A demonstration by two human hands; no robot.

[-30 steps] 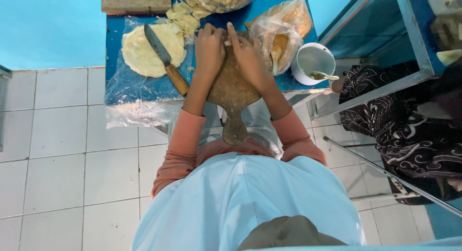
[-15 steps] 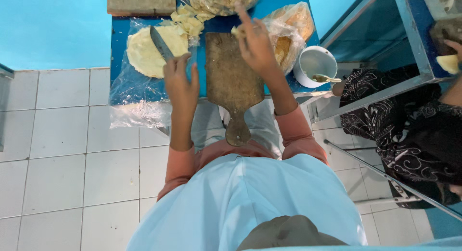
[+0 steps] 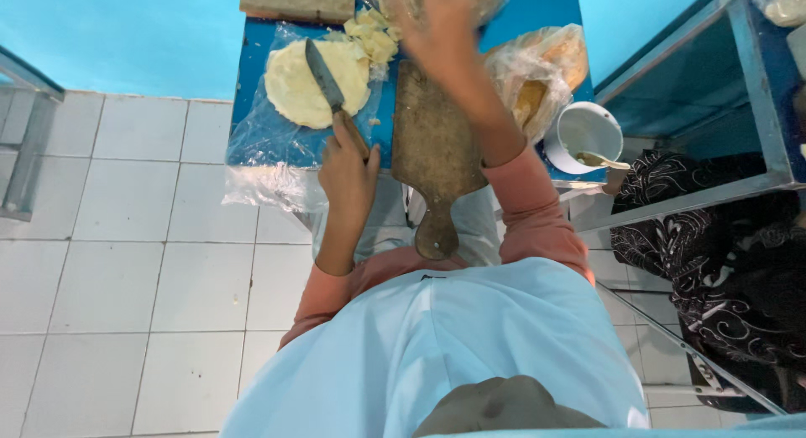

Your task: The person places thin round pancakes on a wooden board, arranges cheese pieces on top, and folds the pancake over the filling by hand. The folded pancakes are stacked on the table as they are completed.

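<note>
Left hand on the knife, right hand blurred above the board.

Head view: the left hand (image 3: 348, 173) is closed around the wooden handle of a knife (image 3: 329, 83), whose blade lies across a round, pale yellow slab (image 3: 294, 89) on clear plastic sheet (image 3: 260, 148) over the blue table (image 3: 252, 60). Just beside it lies a brown wooden cutting board (image 3: 432, 157), handle toward the person. The right hand (image 3: 441, 22) is raised over the board's far end (motion-blurred, so I cannot tell whether its fingers are apart or together). A white cup (image 3: 586, 136) with a spoon stands near the table's right edge.
</note>
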